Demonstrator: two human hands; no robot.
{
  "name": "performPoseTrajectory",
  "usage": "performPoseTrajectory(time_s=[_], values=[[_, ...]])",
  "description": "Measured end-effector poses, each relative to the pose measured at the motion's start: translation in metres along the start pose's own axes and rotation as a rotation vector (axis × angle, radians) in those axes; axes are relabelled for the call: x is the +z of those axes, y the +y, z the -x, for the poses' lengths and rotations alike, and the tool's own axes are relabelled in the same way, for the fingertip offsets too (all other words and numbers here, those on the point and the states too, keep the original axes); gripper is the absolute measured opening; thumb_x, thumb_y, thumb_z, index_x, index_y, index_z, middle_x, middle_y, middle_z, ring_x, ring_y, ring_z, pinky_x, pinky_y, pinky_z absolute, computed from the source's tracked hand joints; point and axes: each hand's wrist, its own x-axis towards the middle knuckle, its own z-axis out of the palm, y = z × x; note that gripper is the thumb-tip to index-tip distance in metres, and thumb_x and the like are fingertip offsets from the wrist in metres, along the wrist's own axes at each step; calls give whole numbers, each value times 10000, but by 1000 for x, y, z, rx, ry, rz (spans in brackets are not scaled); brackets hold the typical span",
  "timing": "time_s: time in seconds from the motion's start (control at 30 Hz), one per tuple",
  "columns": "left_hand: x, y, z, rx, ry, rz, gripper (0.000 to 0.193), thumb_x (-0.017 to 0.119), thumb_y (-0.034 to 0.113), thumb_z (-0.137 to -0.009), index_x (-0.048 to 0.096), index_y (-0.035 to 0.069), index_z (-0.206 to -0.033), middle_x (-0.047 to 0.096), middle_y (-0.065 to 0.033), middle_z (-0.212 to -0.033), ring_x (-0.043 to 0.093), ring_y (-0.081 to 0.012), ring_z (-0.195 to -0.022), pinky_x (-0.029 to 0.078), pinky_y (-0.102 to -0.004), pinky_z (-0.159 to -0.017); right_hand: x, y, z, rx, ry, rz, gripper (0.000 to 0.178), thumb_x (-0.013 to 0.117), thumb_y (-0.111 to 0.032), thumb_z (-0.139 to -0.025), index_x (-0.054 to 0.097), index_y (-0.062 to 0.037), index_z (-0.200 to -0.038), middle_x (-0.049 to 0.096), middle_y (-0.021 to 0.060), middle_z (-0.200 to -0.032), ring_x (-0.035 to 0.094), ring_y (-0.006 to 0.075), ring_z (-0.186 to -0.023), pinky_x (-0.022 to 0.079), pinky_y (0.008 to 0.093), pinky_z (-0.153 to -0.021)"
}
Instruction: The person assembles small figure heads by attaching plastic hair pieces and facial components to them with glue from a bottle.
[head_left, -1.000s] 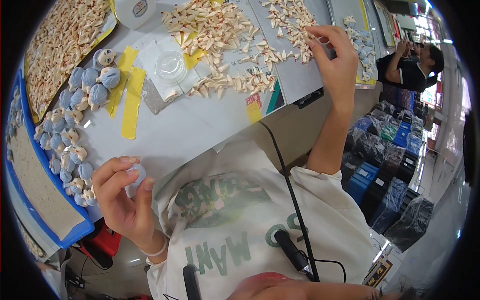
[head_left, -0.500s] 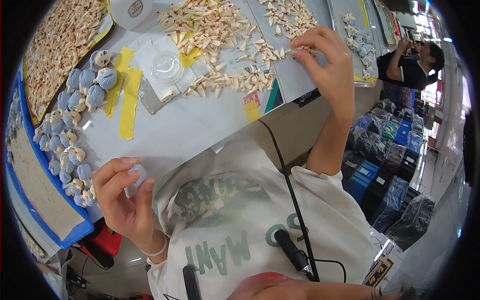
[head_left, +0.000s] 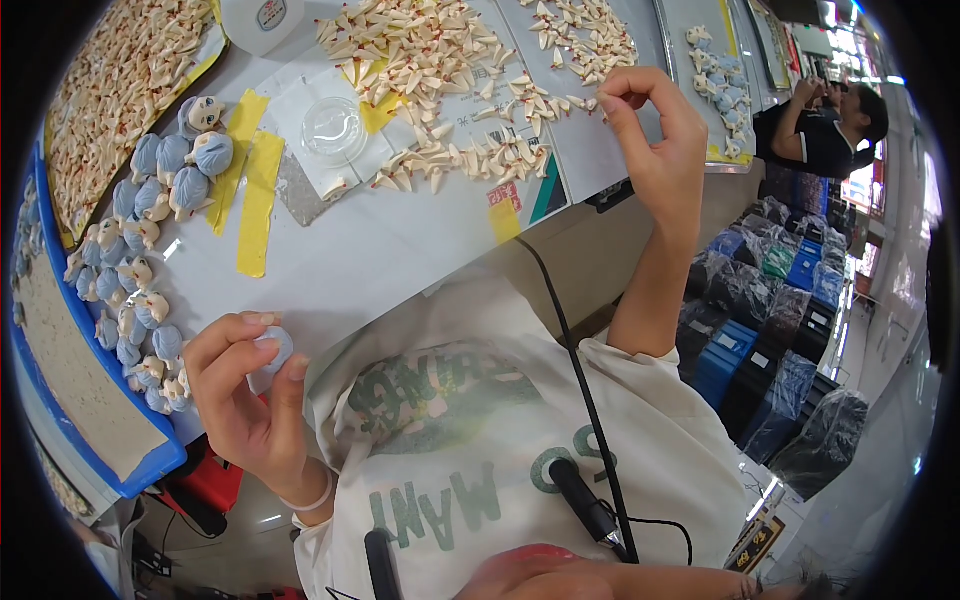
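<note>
Near the front left edge of the table, my left hand (head_left: pixel 245 395) pinches a small light-blue doll head (head_left: pixel 272 350) between thumb and fingers; its front is hidden. On the far right, my right hand (head_left: pixel 660 135) is closed in a pinch at the edge of a spread of small cream pointed pieces with red tips (head_left: pixel 530 100). Whatever lies between those fingertips is too small to make out. To the left stand several finished-looking doll heads with light-blue hair (head_left: pixel 172 155), grouped along a blue tray.
A big heap of cream pieces (head_left: pixel 420 50) lies mid-table beside a clear round dish (head_left: pixel 335 130). Yellow tape strips (head_left: pixel 260 205) stick to the tabletop. A blue-rimmed tray (head_left: pixel 150 468) stands left. A black cable (head_left: pixel 560 310) hangs before me. Another person (head_left: pixel 825 125) sits far right.
My right hand's fingers have drawn together into a pinch, and the hand has shifted slightly away from the loose pieces. My left hand with the doll head is almost unmoved.
</note>
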Motion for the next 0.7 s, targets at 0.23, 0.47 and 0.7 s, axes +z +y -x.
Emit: performPoseTrajectory(time_s=[0.23, 0.47, 0.7], values=[[1, 1, 0, 2, -16, -7, 282, 648, -73, -644, 525, 16, -883, 508, -146, -931, 539, -246, -835, 453, -330, -736, 9, -1, -1, -131, -71, 144, 103, 609, -35, -683, 604, -48, -785, 574, 54, -775, 528, 226, -711, 417, 296, -658], [0, 0, 0, -20, -8, -1, 290, 648, -82, -636, 528, 10, -883, 505, -150, -937, 540, -245, -835, 455, -325, -730, 10, 10, -2, -149, -26, 277, 95, 594, -35, -696, 610, -70, -783, 576, 44, -795, 521, 243, -730, 406, 312, -668], [2, -1, -1, -6, -16, -1, 295, 644, -87, -632, 526, 7, -885, 506, -152, -940, 542, -244, -830, 456, -324, -730, 11, -5, 0, -177, 7, 181, 125, 609, -27, -675, 619, -80, -788, 568, 41, -764, 516, 232, -718, 410, 316, -652]])
